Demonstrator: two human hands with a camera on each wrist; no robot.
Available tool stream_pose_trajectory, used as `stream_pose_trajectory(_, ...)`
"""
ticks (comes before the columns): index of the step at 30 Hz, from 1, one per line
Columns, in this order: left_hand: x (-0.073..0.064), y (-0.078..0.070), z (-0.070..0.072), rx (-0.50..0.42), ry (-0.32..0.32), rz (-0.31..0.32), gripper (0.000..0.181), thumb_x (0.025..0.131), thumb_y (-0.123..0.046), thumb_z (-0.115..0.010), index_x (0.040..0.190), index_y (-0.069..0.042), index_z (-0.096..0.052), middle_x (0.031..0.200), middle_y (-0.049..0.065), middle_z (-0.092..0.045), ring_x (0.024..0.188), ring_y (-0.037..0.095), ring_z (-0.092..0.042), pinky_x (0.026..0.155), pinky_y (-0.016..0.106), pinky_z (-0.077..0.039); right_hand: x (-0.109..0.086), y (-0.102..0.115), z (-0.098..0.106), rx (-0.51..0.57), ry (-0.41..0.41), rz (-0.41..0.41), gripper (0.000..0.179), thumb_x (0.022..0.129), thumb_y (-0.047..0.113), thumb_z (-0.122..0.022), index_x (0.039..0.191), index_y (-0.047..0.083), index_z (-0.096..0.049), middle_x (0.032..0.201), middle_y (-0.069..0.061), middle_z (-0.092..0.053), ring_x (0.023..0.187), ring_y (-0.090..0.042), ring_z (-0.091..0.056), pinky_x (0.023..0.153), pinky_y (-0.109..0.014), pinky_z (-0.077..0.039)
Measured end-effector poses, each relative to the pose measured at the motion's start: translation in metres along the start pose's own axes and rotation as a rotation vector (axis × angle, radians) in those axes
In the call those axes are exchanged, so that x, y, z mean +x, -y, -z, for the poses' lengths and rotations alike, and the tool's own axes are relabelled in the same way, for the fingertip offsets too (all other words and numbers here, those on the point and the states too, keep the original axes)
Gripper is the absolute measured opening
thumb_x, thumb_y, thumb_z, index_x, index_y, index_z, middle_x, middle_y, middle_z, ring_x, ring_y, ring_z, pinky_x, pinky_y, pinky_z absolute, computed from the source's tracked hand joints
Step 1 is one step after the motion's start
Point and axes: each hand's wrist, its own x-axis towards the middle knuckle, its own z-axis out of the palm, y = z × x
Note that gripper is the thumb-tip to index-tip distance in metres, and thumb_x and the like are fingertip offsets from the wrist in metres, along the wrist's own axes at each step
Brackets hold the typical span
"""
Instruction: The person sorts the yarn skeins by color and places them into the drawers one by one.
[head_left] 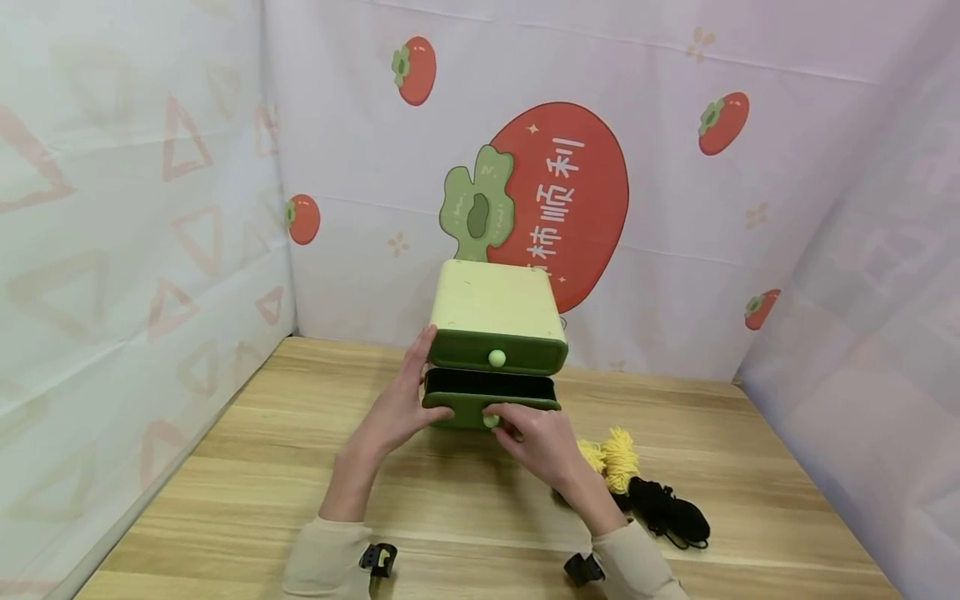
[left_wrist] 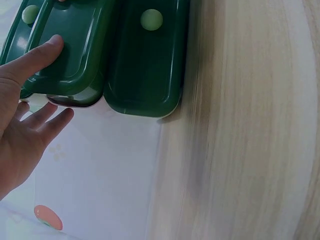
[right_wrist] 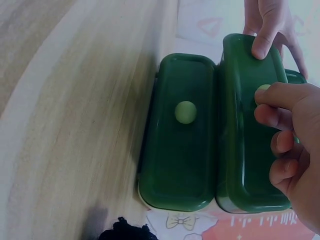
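Note:
A small cabinet with a cream top (head_left: 495, 300) and dark green drawers stands on the table. Its middle drawer (head_left: 461, 408) is pulled partway out, and the opening above it looks dark inside. My right hand (head_left: 543, 437) pinches the round light-green knob (right_wrist: 262, 93) of that drawer between thumb and index finger. On the other side, my left hand (head_left: 397, 404) rests its thumb on the drawer's front, with its fingers stretched along the cabinet's side. The top drawer (head_left: 457, 350) and the bottom drawer (right_wrist: 182, 150) are closed.
Right of the cabinet lie yellow yarn bundles (head_left: 619, 461) and black yarn bundles (head_left: 667, 510), partly behind my right forearm. A printed cloth backdrop (head_left: 360, 283) rises behind the wooden table (head_left: 300, 400), with cloth walls on both sides.

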Motion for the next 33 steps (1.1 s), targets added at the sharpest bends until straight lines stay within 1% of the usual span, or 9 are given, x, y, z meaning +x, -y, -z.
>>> stream_pose_trajectory(4,-0.001,0.001,0.002,-0.007,0.005,-0.004,0.129,0.075,-0.011,-0.088,0.159,-0.04,0.005,0.169,-0.001,0.0,0.148,0.035,-0.03,0.108,0.056,-0.044,0.0,0.002,0.0,0.003,-0.001,0.001,0.02,0.083,0.016,-0.08,0.101,0.023,-0.073,0.074,0.015,-0.062,0.06,0.004,-0.046,0.054,-0.016,-0.042)
stream_pose_trajectory(8,-0.003,0.001,0.004,-0.014,0.006,-0.009,0.129,0.074,-0.01,-0.088,0.159,-0.038,0.005,0.169,-0.002,0.0,0.15,0.033,-0.027,0.108,0.056,-0.043,0.001,0.005,0.003,0.009,0.026,-0.004,0.02,0.084,0.017,-0.08,0.102,0.023,-0.073,0.077,0.015,-0.064,0.061,0.004,-0.048,0.055,-0.016,-0.043)
stream_pose_trajectory(12,-0.004,0.001,0.005,-0.039,0.009,-0.006,0.129,0.074,-0.009,-0.088,0.159,-0.038,0.005,0.169,0.0,0.002,0.149,0.032,-0.027,0.109,0.053,-0.044,0.005,0.006,0.013,0.043,0.035,-0.012,0.019,0.084,0.017,-0.08,0.102,0.021,-0.075,0.083,0.013,-0.071,0.062,0.004,-0.051,0.054,-0.015,-0.044)
stream_pose_trajectory(15,-0.004,0.001,0.005,-0.04,0.006,0.0,0.13,0.074,-0.009,-0.088,0.159,-0.039,0.005,0.169,0.001,0.002,0.15,0.031,-0.026,0.11,0.052,-0.042,0.007,0.004,0.023,0.083,0.035,-0.036,0.02,0.084,0.015,-0.08,0.103,0.019,-0.075,0.086,0.01,-0.073,0.059,0.004,-0.049,0.052,-0.013,-0.041)
stream_pose_trajectory(22,-0.004,0.001,0.005,-0.049,0.011,-0.005,0.13,0.074,-0.008,-0.087,0.159,-0.038,0.006,0.169,-0.001,0.003,0.149,0.032,-0.028,0.111,0.053,-0.042,0.006,-0.005,0.045,0.119,0.021,-0.101,0.019,0.087,0.016,-0.077,0.105,0.018,-0.074,0.068,0.012,-0.065,0.053,0.006,-0.043,0.047,-0.012,-0.035)
stream_pose_trajectory(25,-0.003,0.0,0.004,-0.046,0.007,-0.005,0.13,0.074,-0.009,-0.088,0.159,-0.039,0.006,0.169,-0.004,0.002,0.149,0.032,-0.029,0.11,0.054,-0.042,0.004,-0.009,0.052,0.131,0.018,-0.145,0.019,0.087,0.017,-0.076,0.107,0.018,-0.074,0.065,0.012,-0.062,0.051,0.005,-0.042,0.045,-0.012,-0.032)
stream_pose_trajectory(27,-0.001,-0.001,0.003,-0.035,0.007,-0.004,0.129,0.075,-0.011,-0.088,0.159,-0.04,0.006,0.169,-0.004,0.002,0.149,0.032,-0.028,0.11,0.054,-0.043,0.001,-0.013,0.056,0.14,0.022,-0.194,0.021,0.087,0.017,-0.076,0.108,0.017,-0.074,0.065,0.012,-0.06,0.05,0.003,-0.04,0.044,-0.014,-0.03)
stream_pose_trajectory(31,0.001,-0.002,0.002,-0.015,0.008,0.006,0.129,0.075,-0.014,-0.088,0.159,-0.041,0.006,0.169,-0.003,0.001,0.151,0.031,-0.025,0.109,0.056,-0.042,-0.006,-0.023,0.065,0.153,0.039,-0.329,0.023,0.089,0.018,-0.075,0.112,0.018,-0.073,0.067,0.011,-0.06,0.049,0.001,-0.037,0.042,-0.018,-0.029)
stream_pose_trajectory(33,0.001,-0.002,0.002,-0.009,0.01,0.014,0.128,0.075,-0.014,-0.088,0.158,-0.041,0.006,0.169,-0.001,0.001,0.151,0.032,-0.024,0.11,0.057,-0.041,-0.009,-0.03,0.069,0.159,0.045,-0.402,0.023,0.091,0.019,-0.073,0.114,0.018,-0.072,0.069,0.01,-0.062,0.049,0.0,-0.038,0.042,-0.02,-0.031)
